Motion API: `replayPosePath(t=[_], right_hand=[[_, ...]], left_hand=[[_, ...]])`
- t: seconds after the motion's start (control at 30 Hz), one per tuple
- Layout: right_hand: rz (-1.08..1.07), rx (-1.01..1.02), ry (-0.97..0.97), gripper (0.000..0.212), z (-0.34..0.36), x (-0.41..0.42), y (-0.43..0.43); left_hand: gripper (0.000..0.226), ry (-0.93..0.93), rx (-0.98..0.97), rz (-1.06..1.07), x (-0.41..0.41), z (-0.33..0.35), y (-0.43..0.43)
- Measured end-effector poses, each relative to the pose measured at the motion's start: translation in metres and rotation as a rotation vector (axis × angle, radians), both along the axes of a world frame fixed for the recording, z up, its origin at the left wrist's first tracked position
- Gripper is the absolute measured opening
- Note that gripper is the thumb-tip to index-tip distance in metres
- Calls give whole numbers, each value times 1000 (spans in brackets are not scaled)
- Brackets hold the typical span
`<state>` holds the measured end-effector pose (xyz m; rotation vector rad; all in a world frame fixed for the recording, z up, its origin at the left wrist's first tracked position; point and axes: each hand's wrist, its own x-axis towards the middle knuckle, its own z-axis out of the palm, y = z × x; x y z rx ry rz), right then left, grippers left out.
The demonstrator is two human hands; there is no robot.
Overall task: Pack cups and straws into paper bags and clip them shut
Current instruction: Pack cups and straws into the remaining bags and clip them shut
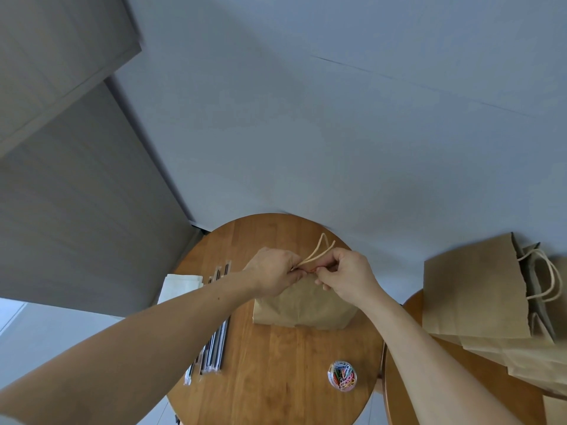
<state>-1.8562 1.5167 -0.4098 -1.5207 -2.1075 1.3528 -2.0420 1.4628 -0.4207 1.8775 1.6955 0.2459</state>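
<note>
Brown paper bag [303, 305]: stands upright at the middle of the round wooden tabletop [276, 378], its top edge drawn together and hidden behind both hands.
Handles [320, 251]: two pale cord loops rise from the bag's top and lean away from the person, between the two hands.
Left hand [271, 276]: fingers curled, its grip pinching the bag's closed top at the base of the handles.
Right hand [349, 277]: thumb and forefinger pressed together, its grip pinching a small orange paper clip [311, 270] at the bag's top edge, just beside the left fingertips.
Straws [216, 348]: a row of long wrapped ones lies flat on the tabletop to the left of the bag, partly under the left forearm.
White folded sheet [181, 286]: rests at the tabletop's left edge, beside the far ends of the straws.
Clear tub [342, 375]: holds mixed coloured clips and stands on the near right part of the tabletop, well apart from the bag.
Flat bags [472, 289]: a stack with cord handles lies on a second round tabletop [445, 394] at the right.
</note>
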Motion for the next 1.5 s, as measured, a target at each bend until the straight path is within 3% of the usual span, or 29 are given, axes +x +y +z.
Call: replayPosePath(t=[0.43,1.07,1.27,1.5], right_hand=[[-214,34,66,12,-9,-3,-9],[-131,26,171,24,-10,-3,-13],[-101,94,113,12,-10,-10,-6],[-12,114,42,8,-11,-16,-3]], left_hand=[[27,9,-19,-4,2,3,-1],[23,-19,-34,33,-2,4,0],[13,-114,-53,116,-4,0,-3],[29,48,54,49,-4,-4,-4]])
